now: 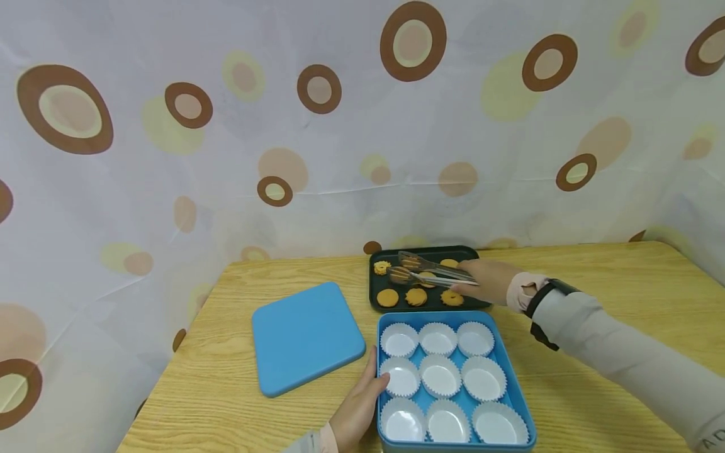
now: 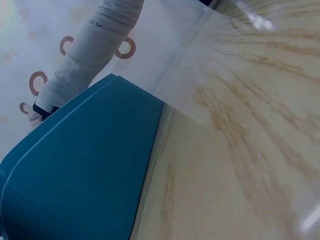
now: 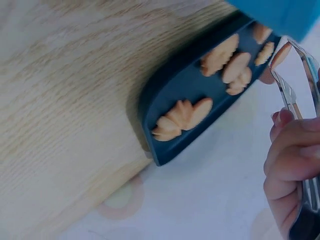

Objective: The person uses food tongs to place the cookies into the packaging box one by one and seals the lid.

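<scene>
My right hand (image 1: 487,280) grips metal tongs (image 1: 438,275) over a dark baking tray (image 1: 375,286) of cookies (image 1: 416,297). The tongs' two slotted heads stand apart above the tray's left part. In the right wrist view, a cookie (image 3: 281,55) shows between the tong tips; whether they squeeze it I cannot tell. At the near side is a blue box (image 1: 512,352) with several white paper cups (image 1: 440,375) in rows, no cookies in them. My left hand (image 1: 357,402) holds the box's left wall, thumb over the rim and fingers along the outside; the left wrist view hides them.
A blue lid (image 1: 308,338) lies flat on the wooden table (image 1: 226,352), left of the box. The tray stands right behind the box, near the table's far edge. Beyond hangs a patterned cloth (image 1: 340,138). My right forearm reaches in past the box's right side.
</scene>
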Demonstrator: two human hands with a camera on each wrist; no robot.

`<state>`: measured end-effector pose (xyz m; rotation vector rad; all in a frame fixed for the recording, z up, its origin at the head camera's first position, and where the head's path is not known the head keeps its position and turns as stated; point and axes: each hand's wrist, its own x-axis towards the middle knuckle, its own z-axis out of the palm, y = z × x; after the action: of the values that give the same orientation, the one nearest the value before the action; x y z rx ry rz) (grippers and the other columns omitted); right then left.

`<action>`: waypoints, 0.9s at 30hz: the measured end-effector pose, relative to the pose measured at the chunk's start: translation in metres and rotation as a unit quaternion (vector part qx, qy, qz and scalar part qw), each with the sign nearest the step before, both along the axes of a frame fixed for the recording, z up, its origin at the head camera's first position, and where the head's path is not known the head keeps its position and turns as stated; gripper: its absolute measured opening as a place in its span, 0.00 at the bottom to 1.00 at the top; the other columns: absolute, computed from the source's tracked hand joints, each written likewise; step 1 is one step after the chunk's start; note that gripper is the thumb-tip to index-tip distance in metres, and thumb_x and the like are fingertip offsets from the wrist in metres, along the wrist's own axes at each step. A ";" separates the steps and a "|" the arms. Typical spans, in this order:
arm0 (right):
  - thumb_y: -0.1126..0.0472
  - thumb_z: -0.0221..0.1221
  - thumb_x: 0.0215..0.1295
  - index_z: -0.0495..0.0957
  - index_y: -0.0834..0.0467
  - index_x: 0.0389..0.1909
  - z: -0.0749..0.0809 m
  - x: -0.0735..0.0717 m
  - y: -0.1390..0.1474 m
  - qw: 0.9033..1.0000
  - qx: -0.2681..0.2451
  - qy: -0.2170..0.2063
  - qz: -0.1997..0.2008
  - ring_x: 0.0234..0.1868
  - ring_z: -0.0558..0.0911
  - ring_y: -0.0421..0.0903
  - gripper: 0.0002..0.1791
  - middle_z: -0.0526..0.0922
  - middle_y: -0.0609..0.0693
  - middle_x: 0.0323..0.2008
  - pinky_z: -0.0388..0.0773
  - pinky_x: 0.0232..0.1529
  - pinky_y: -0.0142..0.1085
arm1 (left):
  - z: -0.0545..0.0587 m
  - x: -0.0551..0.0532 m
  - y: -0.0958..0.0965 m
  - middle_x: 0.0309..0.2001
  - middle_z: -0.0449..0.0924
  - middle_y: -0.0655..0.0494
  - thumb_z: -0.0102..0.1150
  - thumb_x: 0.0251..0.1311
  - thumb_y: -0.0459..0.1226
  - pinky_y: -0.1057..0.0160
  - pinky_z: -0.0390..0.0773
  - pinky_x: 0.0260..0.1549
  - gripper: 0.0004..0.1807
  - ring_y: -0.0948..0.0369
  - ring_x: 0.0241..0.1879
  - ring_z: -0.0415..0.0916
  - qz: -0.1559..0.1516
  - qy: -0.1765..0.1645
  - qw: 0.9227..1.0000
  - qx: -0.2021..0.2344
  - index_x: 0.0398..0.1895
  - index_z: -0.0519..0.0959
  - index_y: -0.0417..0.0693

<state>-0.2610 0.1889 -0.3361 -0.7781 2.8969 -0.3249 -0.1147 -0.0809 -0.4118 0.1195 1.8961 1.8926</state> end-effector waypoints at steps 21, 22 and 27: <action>0.45 0.61 0.64 0.77 0.65 0.54 0.019 0.102 0.030 0.994 -0.043 0.077 0.067 0.24 0.67 0.30 0.29 0.70 0.38 0.26 0.68 0.24 0.27 | 0.001 0.001 0.000 0.76 0.25 0.35 0.34 0.76 0.41 0.36 0.28 0.68 0.37 0.38 0.73 0.22 0.000 0.011 1.000 -0.004 0.75 0.30 0.36; 0.44 0.60 0.65 0.77 0.65 0.54 0.017 0.105 0.029 0.994 -0.042 0.075 0.068 0.23 0.66 0.30 0.29 0.68 0.38 0.25 0.66 0.23 0.26 | 0.001 0.001 0.000 0.76 0.25 0.35 0.34 0.76 0.42 0.36 0.28 0.68 0.37 0.38 0.73 0.22 0.000 0.011 1.000 -0.006 0.75 0.30 0.36; 0.45 0.60 0.64 0.77 0.63 0.53 0.009 0.112 0.022 0.994 -0.038 0.071 0.080 0.23 0.66 0.29 0.27 0.68 0.38 0.26 0.66 0.22 0.25 | 0.002 0.001 0.000 0.75 0.25 0.34 0.34 0.75 0.41 0.36 0.28 0.68 0.37 0.38 0.73 0.22 0.004 0.012 1.000 -0.011 0.75 0.31 0.36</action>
<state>-0.1488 0.2107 -0.3267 -1.0804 2.9414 -0.3776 -0.1140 -0.0809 -0.4095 0.1289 1.9354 1.8825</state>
